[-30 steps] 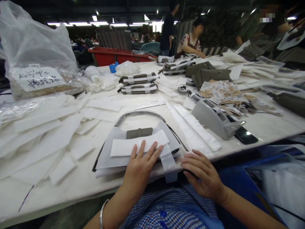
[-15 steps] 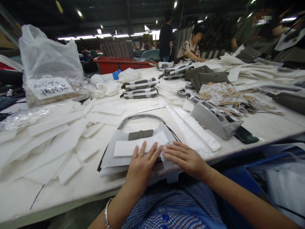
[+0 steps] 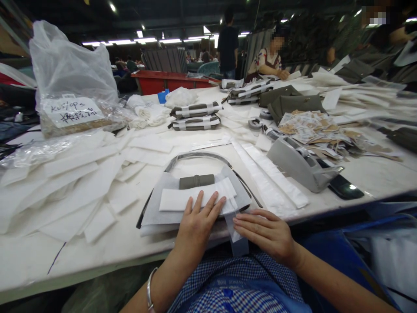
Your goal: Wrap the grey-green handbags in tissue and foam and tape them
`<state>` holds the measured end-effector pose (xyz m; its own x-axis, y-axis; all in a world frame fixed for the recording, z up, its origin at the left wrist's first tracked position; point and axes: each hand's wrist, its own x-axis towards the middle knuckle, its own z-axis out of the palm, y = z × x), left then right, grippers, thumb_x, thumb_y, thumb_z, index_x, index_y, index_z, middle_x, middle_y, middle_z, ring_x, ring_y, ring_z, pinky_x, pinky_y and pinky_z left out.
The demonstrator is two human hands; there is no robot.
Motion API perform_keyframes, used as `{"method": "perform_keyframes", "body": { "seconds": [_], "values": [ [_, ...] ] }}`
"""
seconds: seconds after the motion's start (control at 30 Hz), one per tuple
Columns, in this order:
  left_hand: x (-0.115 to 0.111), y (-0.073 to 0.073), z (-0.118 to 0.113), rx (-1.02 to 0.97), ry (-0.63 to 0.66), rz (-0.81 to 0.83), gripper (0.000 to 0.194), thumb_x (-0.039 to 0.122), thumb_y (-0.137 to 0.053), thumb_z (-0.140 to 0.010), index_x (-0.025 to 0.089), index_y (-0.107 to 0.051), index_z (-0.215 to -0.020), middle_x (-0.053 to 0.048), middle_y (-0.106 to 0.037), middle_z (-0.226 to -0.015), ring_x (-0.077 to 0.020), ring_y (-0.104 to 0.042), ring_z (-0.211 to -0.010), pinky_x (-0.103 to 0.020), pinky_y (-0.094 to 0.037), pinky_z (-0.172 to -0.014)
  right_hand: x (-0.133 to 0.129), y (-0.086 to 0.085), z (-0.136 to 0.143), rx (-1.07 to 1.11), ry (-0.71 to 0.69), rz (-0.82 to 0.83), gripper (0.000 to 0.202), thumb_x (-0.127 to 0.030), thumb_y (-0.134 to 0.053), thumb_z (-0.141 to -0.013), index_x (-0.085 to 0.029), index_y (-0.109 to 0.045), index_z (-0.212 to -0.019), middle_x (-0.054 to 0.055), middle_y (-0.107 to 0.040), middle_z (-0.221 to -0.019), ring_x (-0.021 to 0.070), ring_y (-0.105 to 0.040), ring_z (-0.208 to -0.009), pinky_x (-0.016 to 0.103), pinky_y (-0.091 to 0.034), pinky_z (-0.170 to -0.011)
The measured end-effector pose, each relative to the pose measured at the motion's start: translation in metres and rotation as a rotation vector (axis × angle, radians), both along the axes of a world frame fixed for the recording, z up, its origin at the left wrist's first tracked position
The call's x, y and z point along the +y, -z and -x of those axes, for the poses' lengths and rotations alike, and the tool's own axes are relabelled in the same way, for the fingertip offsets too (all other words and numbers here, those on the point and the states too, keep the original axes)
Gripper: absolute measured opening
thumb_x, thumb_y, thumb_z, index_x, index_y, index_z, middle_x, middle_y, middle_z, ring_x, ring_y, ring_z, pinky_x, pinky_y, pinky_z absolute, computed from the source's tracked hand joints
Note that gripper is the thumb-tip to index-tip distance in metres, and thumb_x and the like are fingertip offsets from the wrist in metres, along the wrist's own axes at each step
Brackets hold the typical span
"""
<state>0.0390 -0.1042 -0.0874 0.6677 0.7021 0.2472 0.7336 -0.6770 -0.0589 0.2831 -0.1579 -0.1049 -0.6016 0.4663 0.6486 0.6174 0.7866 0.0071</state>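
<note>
A bag wrapped in pale tissue (image 3: 156,217) lies at the front edge of the table, its dark strap (image 3: 195,154) looped behind it. A grey-green band (image 3: 196,181) shows on top, with a folded white strip (image 3: 177,200) in front of it. My left hand (image 3: 197,224) lies flat with spread fingers on the white strip. To its right, my right hand (image 3: 269,234) has its fingers stretched out, touching a strip of clear tape (image 3: 239,243) that hangs over the table edge.
White paper sheets (image 3: 78,182) cover the table's left. A grey tape dispenser (image 3: 295,165), a phone (image 3: 345,187) and a heap of tags (image 3: 306,124) are on the right. Wrapped bundles (image 3: 195,117) and a large plastic bag (image 3: 71,78) stand farther back. A person (image 3: 269,61) works behind.
My right hand has moved down and to the right, off the bag's corner. More of the hanging tape shows between my hands. The left hand still rests on the strip.
</note>
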Motion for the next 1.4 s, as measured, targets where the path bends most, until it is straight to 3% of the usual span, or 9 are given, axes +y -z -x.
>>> {"method": "perform_keyframes", "body": {
  "seconds": [0.17, 0.3, 0.5, 0.57, 0.83, 1.0, 1.1, 1.23, 1.4],
  "values": [
    [0.0, -0.001, 0.0, -0.017, -0.012, 0.066, 0.077, 0.006, -0.055, -0.084, 0.033, -0.031, -0.152, 0.005, -0.034, -0.157, -0.034, -0.035, -0.142, -0.058, -0.039, -0.111, 0.009, 0.013, 0.001, 0.029, 0.045, -0.008, 0.028, -0.012, -0.048, -0.101, -0.016, -0.068, -0.12, 0.006, -0.075, -0.113, 0.0172, -0.067, -0.11, 0.033, -0.053, -0.089],
    [-0.002, -0.002, 0.0, -0.07, -0.016, 0.107, 0.084, 0.004, -0.057, -0.078, 0.032, -0.03, -0.153, 0.006, -0.032, -0.158, -0.035, -0.03, -0.145, -0.059, -0.032, -0.115, 0.017, 0.017, 0.005, 0.077, 0.051, -0.024, 0.027, -0.013, -0.048, -0.1, -0.017, -0.07, -0.116, 0.006, -0.077, -0.105, 0.0173, -0.069, -0.101, 0.035, -0.052, -0.089],
    [-0.005, -0.001, -0.012, -0.19, -0.074, 0.075, 0.06, 0.04, -0.062, -0.09, 0.033, -0.043, -0.146, 0.002, -0.043, -0.152, -0.037, -0.034, -0.143, -0.064, -0.033, -0.112, 0.018, 0.025, 0.006, 0.114, 0.064, -0.014, 0.026, -0.013, -0.052, -0.098, -0.019, -0.07, -0.116, 0.005, -0.077, -0.105, 0.0178, -0.07, -0.1, 0.037, -0.053, -0.092],
    [-0.005, 0.004, -0.017, -0.227, -0.122, 0.021, 0.05, 0.04, -0.06, -0.092, 0.035, -0.05, -0.141, 0.001, -0.051, -0.147, -0.0355, -0.039, -0.141, -0.063, -0.034, -0.11, 0.018, 0.027, 0.007, 0.117, 0.064, -0.003, 0.027, -0.013, -0.052, -0.098, -0.019, -0.069, -0.119, 0.005, -0.076, -0.106, 0.0179, -0.07, -0.101, 0.037, -0.054, -0.093],
    [-0.004, 0.02, -0.022, -0.233, -0.153, -0.058, 0.048, 0.032, -0.065, -0.09, 0.037, -0.054, -0.137, 0.004, -0.053, -0.143, -0.0339, -0.04, -0.14, -0.062, -0.033, -0.112, 0.005, 0.029, -0.011, 0.034, 0.01, 0.063, 0.034, -0.01, -0.05, -0.098, -0.015, -0.061, -0.129, 0.009, -0.071, -0.12, 0.0203, -0.063, -0.118, 0.043, -0.051, -0.103],
    [-0.004, 0.019, -0.022, -0.248, -0.137, -0.067, 0.046, 0.033, -0.065, -0.09, 0.035, -0.056, -0.135, 0.004, -0.054, -0.142, -0.0352, -0.041, -0.139, -0.062, -0.034, -0.111, -0.022, 0.049, -0.038, -0.179, 0.107, 0.103, 0.051, -0.003, -0.041, -0.095, -0.017, -0.048, -0.144, 0.01, -0.056, -0.142, 0.0236, -0.044, -0.138, 0.05, -0.036, -0.116],
    [-0.004, 0.017, -0.022, -0.254, -0.138, -0.072, 0.045, 0.035, -0.065, -0.091, 0.034, -0.057, -0.135, 0.004, -0.054, -0.141, -0.0355, -0.043, -0.138, -0.062, -0.035, -0.11, -0.028, 0.061, -0.035, -0.234, 0.148, 0.107, 0.056, -0.001, -0.037, -0.093, -0.02, -0.047, -0.145, 0.009, -0.051, -0.147, 0.0247, -0.04, -0.141, 0.054, -0.031, -0.118],
    [-0.004, 0.016, -0.022, -0.253, -0.134, -0.072, 0.045, 0.037, -0.063, -0.091, 0.035, -0.056, -0.136, 0.003, -0.054, -0.142, -0.0349, -0.043, -0.138, -0.062, -0.035, -0.111, -0.023, 0.062, -0.014, -0.116, 0.091, 0.045, 0.043, -0.006, -0.045, -0.097, -0.019, -0.056, -0.137, 0.008, -0.062, -0.136, 0.021, -0.051, -0.133, 0.048, -0.035, -0.116],
    [-0.004, 0.017, -0.022, -0.261, -0.127, -0.082, 0.045, 0.038, -0.063, -0.091, 0.034, -0.056, -0.136, 0.003, -0.055, -0.141, -0.035, -0.043, -0.138, -0.062, -0.035, -0.111, -0.023, 0.045, 0.006, 0.057, -0.018, 0.076, 0.03, -0.01, -0.047, -0.098, -0.014, -0.066, -0.122, 0.01, -0.074, -0.115, 0.019, -0.065, -0.115, 0.043, -0.048, -0.107]
  ]
}}
